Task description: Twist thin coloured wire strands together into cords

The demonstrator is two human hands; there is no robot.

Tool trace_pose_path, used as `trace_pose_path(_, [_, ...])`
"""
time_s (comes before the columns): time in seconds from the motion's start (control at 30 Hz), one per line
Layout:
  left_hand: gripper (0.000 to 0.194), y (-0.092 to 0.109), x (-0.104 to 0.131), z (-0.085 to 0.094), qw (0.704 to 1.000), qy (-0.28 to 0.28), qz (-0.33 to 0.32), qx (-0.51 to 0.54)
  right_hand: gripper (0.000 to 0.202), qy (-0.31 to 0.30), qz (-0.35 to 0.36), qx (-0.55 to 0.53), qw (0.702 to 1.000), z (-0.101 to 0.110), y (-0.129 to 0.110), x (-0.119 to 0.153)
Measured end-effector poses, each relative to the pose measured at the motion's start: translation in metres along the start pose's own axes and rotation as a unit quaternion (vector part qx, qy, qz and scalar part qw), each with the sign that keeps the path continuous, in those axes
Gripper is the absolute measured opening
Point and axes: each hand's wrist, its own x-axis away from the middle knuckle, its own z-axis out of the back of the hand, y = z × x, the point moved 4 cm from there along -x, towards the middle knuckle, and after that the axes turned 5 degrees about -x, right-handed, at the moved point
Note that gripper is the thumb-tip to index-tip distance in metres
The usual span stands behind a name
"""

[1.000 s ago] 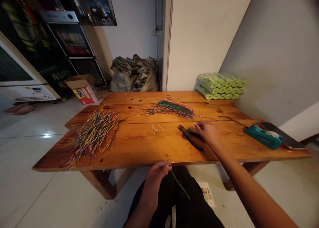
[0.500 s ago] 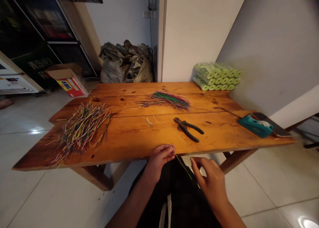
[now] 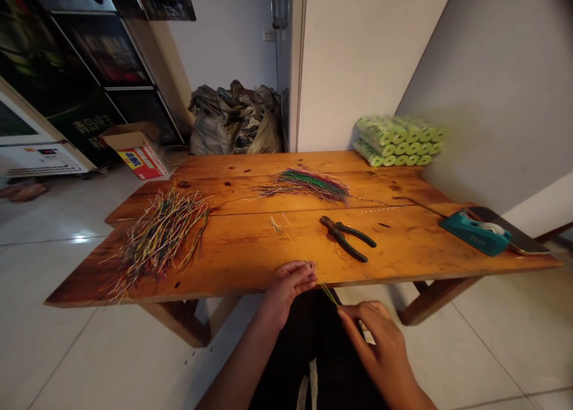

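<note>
Thin yellow-green wires [image 3: 330, 296] are pinched between the tips of the left hand [image 3: 280, 293] near the worktop [image 3: 250, 255] edge, and their lower stretch is taken between the thumb and forefinger of the right hand [image 3: 376, 338]. Both sets of fingers are nearly closed, with only the wires' thickness seen between them; the exact grip under the left fingertips is hidden. A fine end runs up past the left fingers, toward small clippings [image 3: 274, 224].

For good handling, a light, steady pinch seems best on the left, with the strands drawn through the right fingers evenly and without sharp pulls, so that kinks and crossings are avoided and the ends are kept level.

Beyond the fingers, diagonal cutters [image 3: 335, 228] are laid with handles spread. A heap of wires [image 3: 165, 237] lies to their left, and a multicoloured bundle [image 3: 313, 184] farther off.

On the dark panel [image 3: 92, 126], far beyond the left fingers, the characters appear to read 青岛, the rest being blurred. Print on the red-and-yellow carton [image 3: 145, 159] and the green-wrapped rolls [image 3: 396, 141] cannot be read, nor can any brand on the teal tape dispenser [image 3: 474, 236].
</note>
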Motion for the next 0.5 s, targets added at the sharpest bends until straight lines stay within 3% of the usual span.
trace_pose_path(0.5, [0.027, 0.003, 0.005, -0.009, 0.999, -0.019, 0.001, -0.027, 0.008, 0.007, -0.029, -0.065, 0.997, 0.000, 0.011, 0.000])
